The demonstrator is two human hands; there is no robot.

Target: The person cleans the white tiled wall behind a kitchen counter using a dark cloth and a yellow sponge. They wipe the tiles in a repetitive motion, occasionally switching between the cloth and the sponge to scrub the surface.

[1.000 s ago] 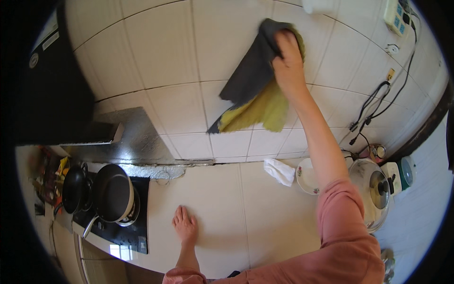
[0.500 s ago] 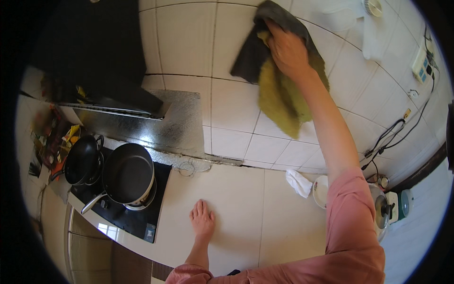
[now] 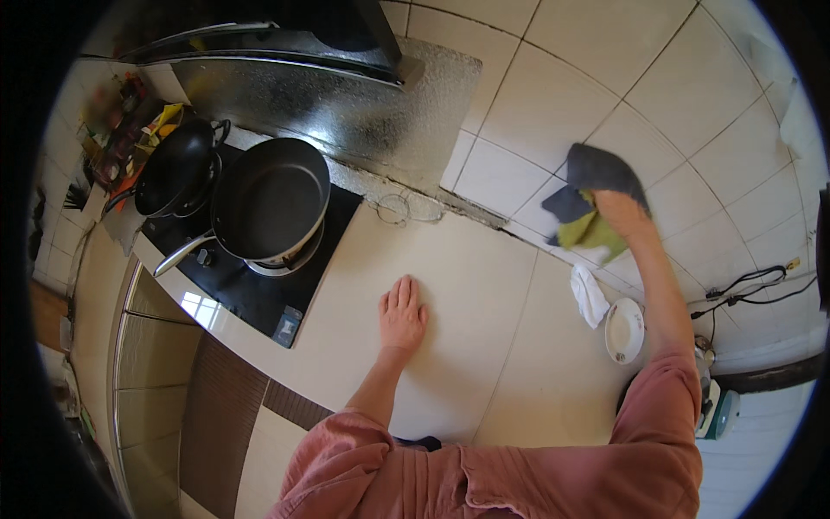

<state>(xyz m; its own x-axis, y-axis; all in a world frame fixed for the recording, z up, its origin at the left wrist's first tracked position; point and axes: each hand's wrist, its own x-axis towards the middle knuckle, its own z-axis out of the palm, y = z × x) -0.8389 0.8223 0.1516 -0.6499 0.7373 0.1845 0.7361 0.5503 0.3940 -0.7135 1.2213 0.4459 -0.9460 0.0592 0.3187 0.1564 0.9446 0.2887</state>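
While I watch from the head view, the items stand as follows.

Right hand: my right hand is raised against the white tiled wall, fingers closed over a bunched grey and yellow-green cleaning cloth, pressing it to the tiles.
Cloth position: low on the wall, just above the seam where the tiles meet the counter, to the right of the textured metal splash panel.
Left hand: my left hand lies flat, palm down, fingers spread a little, holding nothing, on the pale cream worktop.
Left-hand neighbours: the black glass cooktop sits just to its left, apart from it.
Cookware: a large dark round frying pan with a silver handle rests on the cooktop; a smaller black wok-shaped pan stands behind it to the left.
Counter, right part: a crumpled white rag lies below the cloth, and a small white round dish sits just beside the rag.
Far right: black cables run along the wall.
Clothing: both arms wear loose pink sleeves.
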